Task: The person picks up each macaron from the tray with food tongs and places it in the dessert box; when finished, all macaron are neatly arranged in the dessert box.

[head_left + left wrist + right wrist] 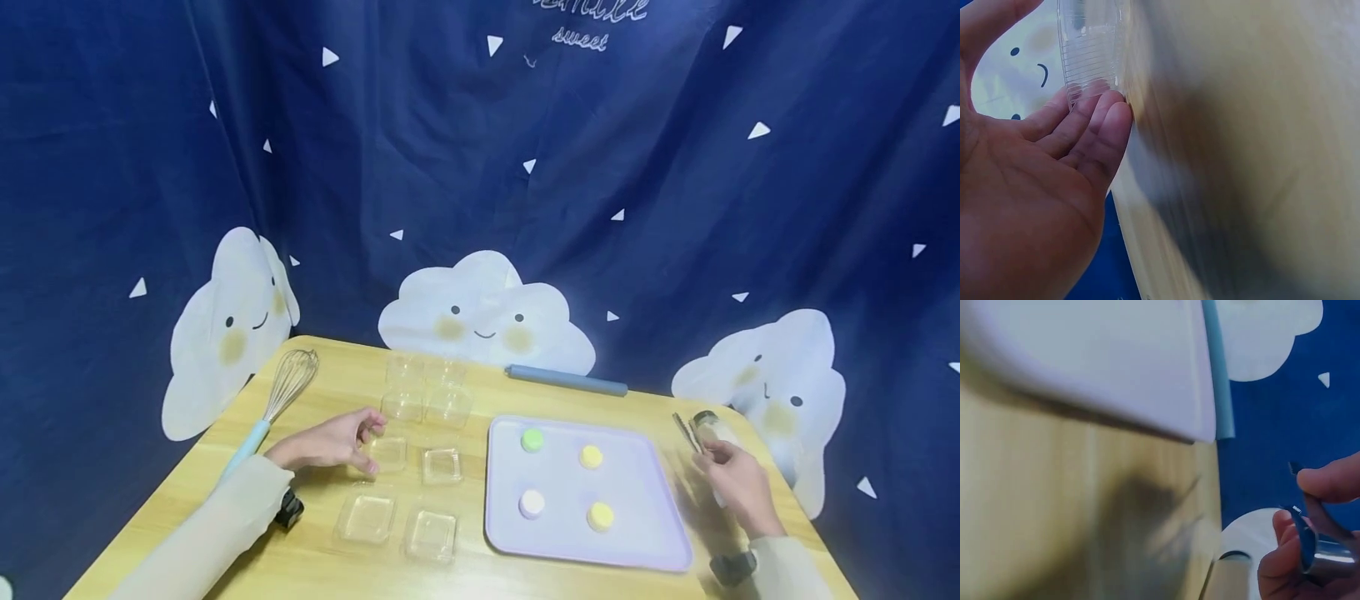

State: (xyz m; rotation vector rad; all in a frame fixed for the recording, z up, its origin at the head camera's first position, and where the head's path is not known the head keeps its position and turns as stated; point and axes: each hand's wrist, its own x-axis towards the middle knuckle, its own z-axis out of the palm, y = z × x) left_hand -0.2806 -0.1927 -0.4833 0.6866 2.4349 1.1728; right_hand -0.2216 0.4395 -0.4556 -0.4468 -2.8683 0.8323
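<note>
My left hand (335,442) is at the left side of a clear plastic box (389,454), thumb and fingers spread apart. In the left wrist view its nearly straight fingers (1104,134) are at the wall of a clear ribbed box (1088,59); the thumb stays apart. On the right, my right hand (738,485) pinches metal tongs (686,433) above the table, their tips apart with nothing between them. A lilac tray (637,537) bears several small round cakes: a green one (532,440), a whitish one (532,503), two yellow ones (591,457).
Further clear plastic pieces, such as a square one (433,534), lie left of the tray. A whisk (291,383) with a light blue handle rests at the left edge. A blue-grey rolling pin (566,380) lies at the back. Behind the tongs stands a jar (712,427).
</note>
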